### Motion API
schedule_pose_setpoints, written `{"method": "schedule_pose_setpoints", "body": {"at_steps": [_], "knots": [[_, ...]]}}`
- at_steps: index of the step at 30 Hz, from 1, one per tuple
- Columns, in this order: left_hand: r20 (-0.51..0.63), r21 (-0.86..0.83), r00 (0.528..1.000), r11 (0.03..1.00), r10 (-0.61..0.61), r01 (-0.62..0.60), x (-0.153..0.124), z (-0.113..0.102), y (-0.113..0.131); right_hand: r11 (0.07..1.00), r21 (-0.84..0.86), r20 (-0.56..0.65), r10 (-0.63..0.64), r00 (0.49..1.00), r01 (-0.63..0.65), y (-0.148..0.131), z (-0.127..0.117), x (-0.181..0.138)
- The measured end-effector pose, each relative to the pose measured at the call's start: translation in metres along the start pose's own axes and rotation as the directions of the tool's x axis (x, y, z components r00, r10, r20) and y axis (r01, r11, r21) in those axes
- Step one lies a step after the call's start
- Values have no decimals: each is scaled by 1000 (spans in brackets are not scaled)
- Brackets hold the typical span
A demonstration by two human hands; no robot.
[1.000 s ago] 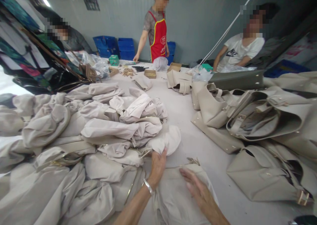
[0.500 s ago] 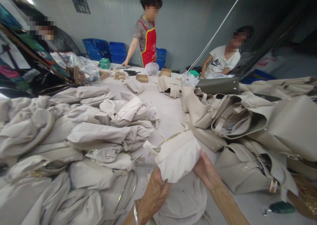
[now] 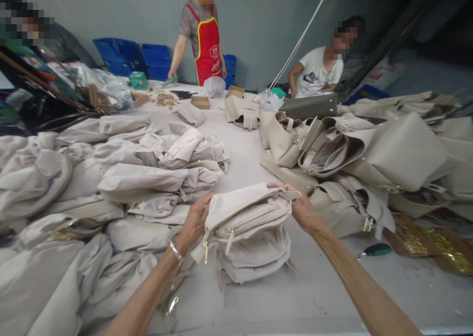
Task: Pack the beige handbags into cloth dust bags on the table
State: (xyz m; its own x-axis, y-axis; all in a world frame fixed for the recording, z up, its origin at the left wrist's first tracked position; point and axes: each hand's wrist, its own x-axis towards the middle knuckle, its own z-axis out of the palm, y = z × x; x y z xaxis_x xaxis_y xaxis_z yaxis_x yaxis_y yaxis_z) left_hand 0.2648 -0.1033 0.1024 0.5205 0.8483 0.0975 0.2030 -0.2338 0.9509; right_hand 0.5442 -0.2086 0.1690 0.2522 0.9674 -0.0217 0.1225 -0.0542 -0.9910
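While left grip (image 3: pixel 195 219) and right grip (image 3: pixel 305 212) hold a beige pouch (image 3: pixel 246 204), a shirt (image 3: pixel 318 70) apparently reads "NIKE".

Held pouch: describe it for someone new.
On the table, look between the cloth pile at left and bags at right. The pouch is between the left hand and right hand: unlike its neighbours, it's held, gold zip pulls dangling.

Left hand (image 3: pixel 195 219), right hand (image 3: pixel 301 209) apart, both gripping.

The person's left hand (image 3: pixel 195 221) and right hand (image 3: pixel 303 211) grip opposite sides of a pale zippered pouch (image 3: pixel 242 204) between heaped fabric (image 3: pixel 142 181) and piled beige bags (image 3: pixel 401 153).
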Motion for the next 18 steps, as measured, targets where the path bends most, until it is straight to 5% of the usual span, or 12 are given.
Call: {"method": "schedule_pose_setpoints", "body": {"at_steps": [3, 7, 13, 16, 18], "knots": [[53, -94, 992, 989, -110, 115, -7, 16, 3, 999, 23, -45, -27, 999, 28, 9, 12, -5], [123, -270, 978, 943, -168, 196, -7, 36, 25, 993, 60, -101, -96, 990, 102, -13, 15, 1], [171, -172, 984, 985, 59, -29, 3, 26, 71, 924, -10, -111, -380, 918, 381, -102, -4, 28], [278, -241, 953, 969, 120, -52, -5, 24, 93, 818, -153, 64, -553, 831, 555, -166, -8, 34], [370, -378, 920, 926, 128, 23, -15, 29, 99, 718, -263, 354, -550, 756, 645, -199, 0, 37]]}}
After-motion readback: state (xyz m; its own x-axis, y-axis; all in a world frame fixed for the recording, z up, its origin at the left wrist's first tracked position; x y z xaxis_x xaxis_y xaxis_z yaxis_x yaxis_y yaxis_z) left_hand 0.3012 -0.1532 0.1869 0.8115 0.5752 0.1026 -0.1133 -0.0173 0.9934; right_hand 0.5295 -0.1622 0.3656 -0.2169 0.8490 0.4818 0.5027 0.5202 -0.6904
